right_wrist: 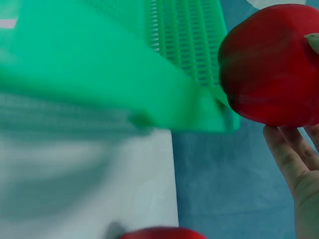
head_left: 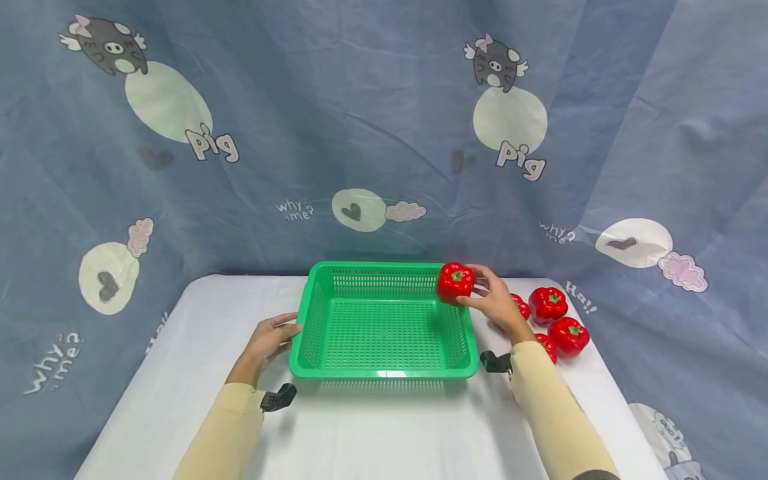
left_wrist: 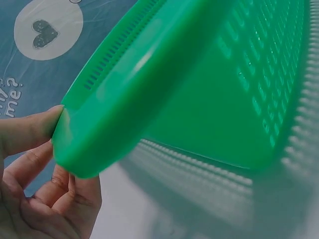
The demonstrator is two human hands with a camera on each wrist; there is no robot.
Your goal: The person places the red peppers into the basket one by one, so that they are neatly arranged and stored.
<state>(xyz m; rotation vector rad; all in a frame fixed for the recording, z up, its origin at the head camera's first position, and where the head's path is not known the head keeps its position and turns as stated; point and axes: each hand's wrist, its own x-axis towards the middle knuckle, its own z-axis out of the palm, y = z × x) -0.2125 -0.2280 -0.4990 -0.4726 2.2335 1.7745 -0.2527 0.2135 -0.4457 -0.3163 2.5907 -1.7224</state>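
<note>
A green plastic basket point(head_left: 384, 374) with slotted walls stands on the white table, its inside bare of contents. At its left rim, my left hand point(head_left: 271, 339) grips the edge; the left wrist view shows the thumb point(left_wrist: 37, 128) against the rim and the other fingers curled below. My right hand point(head_left: 497, 301) holds a glossy red bell pepper point(head_left: 454, 285) over the basket's far right corner. Seen from the right wrist, the pepper point(right_wrist: 271, 64) is up beside the basket wall, with fingertips under it and part of its green stem showing.
Several more red bell peppers point(head_left: 549, 305) lie on the table right of the basket, some partly hidden by the right forearm. A blue patterned cloth point(head_left: 384, 133) hangs behind the table point(head_left: 372, 433). Each wrist wears a black strap-mounted device point(head_left: 279, 398).
</note>
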